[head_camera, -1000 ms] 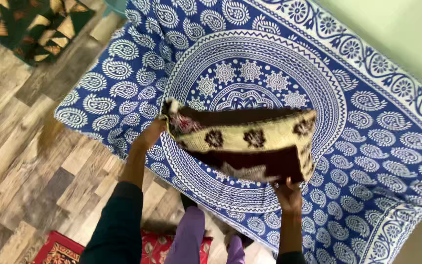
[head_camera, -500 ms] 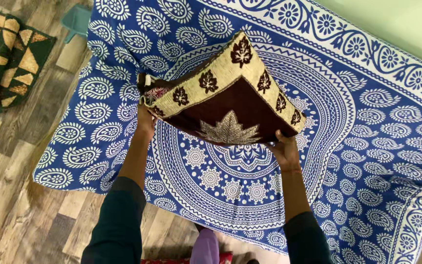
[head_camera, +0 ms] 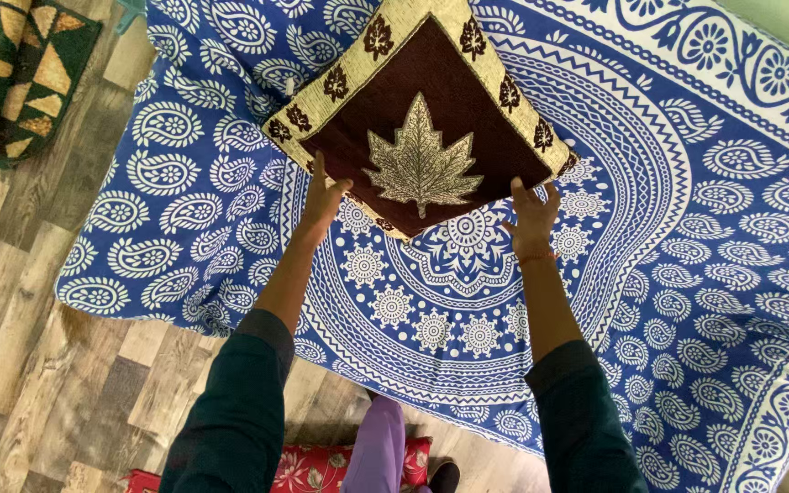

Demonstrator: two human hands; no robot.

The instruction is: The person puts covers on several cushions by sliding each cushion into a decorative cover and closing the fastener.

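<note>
Left hand [head_camera: 323,196] grips the lower-left edge of the cushion [head_camera: 422,119]; right hand [head_camera: 533,219] grips its lower-right edge, hands spread apart. The cushion sits upper centre of frame, diamond-wise, directly beyond both hands, equally near each, over the blue patterned bedsheet [head_camera: 687,274].
</note>
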